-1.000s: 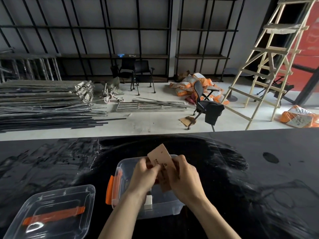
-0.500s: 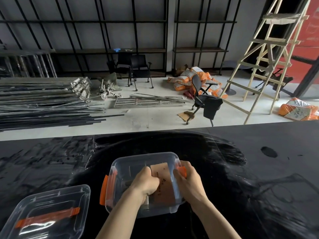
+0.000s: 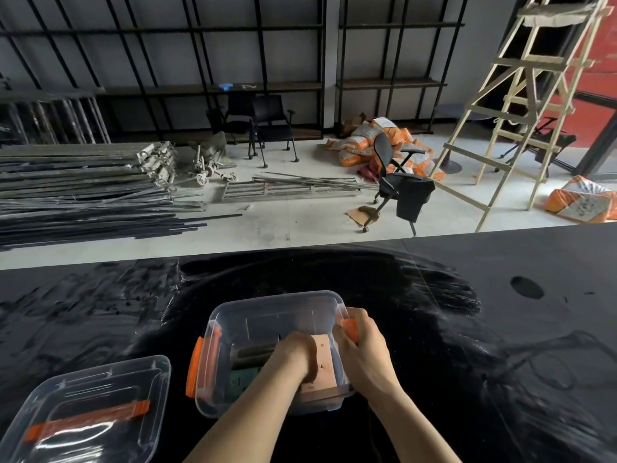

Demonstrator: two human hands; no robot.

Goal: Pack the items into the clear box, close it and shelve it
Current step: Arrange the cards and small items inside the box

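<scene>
Packing the clear box (image 3: 267, 315)

The left hand (image 3: 295, 357), fingers curled, pushes the brown card (image 3: 322, 365) down flat; the right hand (image 3: 362, 345) grips the box's right side to steady it.

The clear box (image 3: 267, 329) with orange latches sits open; a tan board (image 3: 322, 365) lies inside. Its lid (image 3: 83, 409) rests apart, left.

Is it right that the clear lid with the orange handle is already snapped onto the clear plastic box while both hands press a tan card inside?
Not quite. In the head view the clear lid with the orange handle lies on the black table, left of the open clear plastic box. The left hand does press the tan card inside; the right hand is at the box's right side.
</scene>
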